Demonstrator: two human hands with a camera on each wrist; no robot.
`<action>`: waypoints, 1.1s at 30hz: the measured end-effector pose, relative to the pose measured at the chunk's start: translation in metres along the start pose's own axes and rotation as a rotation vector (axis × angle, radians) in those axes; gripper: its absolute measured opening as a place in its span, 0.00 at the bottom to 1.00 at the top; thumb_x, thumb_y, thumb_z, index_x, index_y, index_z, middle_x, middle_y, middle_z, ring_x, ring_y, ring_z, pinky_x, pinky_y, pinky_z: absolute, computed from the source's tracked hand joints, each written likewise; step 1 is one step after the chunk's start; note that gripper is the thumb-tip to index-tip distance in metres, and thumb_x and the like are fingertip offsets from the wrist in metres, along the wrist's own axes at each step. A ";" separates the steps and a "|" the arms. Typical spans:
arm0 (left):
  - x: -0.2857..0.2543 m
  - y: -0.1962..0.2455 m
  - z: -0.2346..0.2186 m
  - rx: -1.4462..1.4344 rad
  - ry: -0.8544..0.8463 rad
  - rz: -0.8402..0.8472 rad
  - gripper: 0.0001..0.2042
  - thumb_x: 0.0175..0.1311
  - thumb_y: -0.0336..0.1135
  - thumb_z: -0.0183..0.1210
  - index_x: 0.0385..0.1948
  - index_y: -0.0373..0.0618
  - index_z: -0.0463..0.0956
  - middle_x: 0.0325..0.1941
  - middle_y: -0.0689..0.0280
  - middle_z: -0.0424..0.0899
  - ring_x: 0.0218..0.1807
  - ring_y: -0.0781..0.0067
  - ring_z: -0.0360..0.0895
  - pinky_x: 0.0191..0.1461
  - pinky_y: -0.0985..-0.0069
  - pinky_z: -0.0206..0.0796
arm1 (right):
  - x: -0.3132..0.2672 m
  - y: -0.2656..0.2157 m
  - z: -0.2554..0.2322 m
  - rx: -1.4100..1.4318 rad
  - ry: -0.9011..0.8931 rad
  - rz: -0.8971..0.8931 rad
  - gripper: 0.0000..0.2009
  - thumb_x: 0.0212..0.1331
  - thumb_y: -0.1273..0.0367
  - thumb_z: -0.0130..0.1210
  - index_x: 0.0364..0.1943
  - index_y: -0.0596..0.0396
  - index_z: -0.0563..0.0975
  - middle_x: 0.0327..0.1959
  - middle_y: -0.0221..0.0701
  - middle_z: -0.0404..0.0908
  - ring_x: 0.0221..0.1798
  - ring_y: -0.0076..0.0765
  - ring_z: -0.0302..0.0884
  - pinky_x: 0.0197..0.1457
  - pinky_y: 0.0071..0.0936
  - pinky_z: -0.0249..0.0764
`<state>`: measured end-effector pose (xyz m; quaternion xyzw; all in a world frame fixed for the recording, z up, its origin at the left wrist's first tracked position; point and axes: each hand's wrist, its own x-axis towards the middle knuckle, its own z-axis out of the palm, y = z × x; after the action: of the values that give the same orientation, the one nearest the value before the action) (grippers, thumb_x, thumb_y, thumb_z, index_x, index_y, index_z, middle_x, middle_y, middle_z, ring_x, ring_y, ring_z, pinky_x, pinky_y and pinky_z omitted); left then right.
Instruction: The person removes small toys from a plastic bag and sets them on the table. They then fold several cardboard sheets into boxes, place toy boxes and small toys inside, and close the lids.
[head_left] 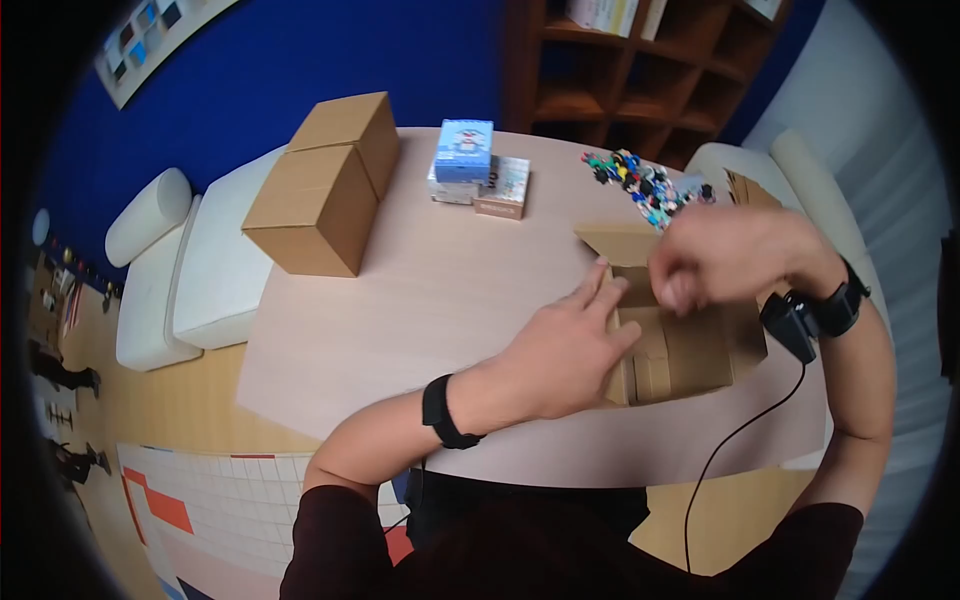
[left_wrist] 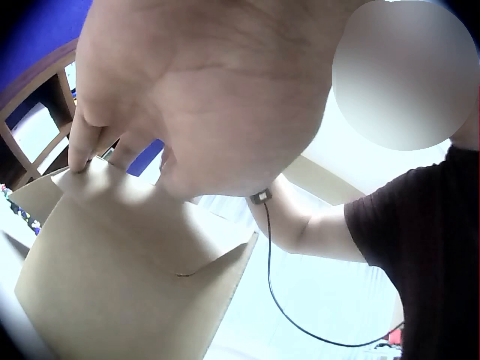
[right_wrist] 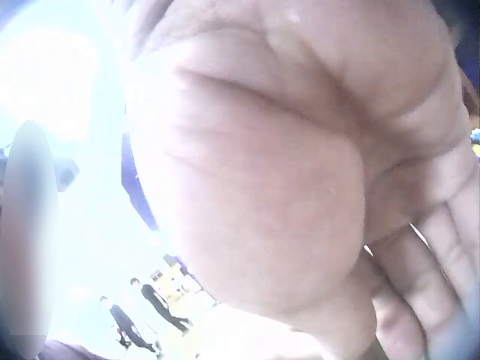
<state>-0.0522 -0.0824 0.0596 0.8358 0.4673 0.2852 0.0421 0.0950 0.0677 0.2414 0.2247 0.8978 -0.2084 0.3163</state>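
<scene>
Open carton (head_left: 700, 352): on table (head_left: 440, 270), near edge | left hand (head_left: 560, 355): fingers apart, on carton's left rim | right hand (head_left: 735, 250): over opening, perhaps curled; cannot tell if holding | risk: wall buckles or carton skids, if pressed unevenly

In the head view, the right hand (head_left: 735, 255) is blurring at the fingers, obscuring their hold, and is covering part of the open box (head_left: 700, 362). The left hand (head_left: 560, 350) is masking part of the box's near side wall. The figurines (head_left: 650, 188) are showing too small for identification. The bookshelf (head_left: 640, 75) is running off the top edge. In the left wrist view, the lower edge is cropping the box. In the right wrist view, the right hand is extending beyond the frame
</scene>
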 end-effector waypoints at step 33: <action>0.000 0.001 0.012 0.014 -0.023 -0.060 0.22 0.60 0.32 0.64 0.58 0.40 0.82 0.77 0.38 0.70 0.83 0.26 0.61 0.81 0.48 0.67 | 0.159 0.000 -0.078 -0.014 0.663 -0.135 0.57 0.43 0.68 0.76 0.85 0.47 0.60 0.67 0.51 0.73 0.66 0.57 0.77 0.68 0.39 0.78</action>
<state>-0.0452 -0.0805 0.0499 0.8249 0.4936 0.2707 0.0500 -0.0535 0.1516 0.1917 0.2182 0.9660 -0.1384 -0.0060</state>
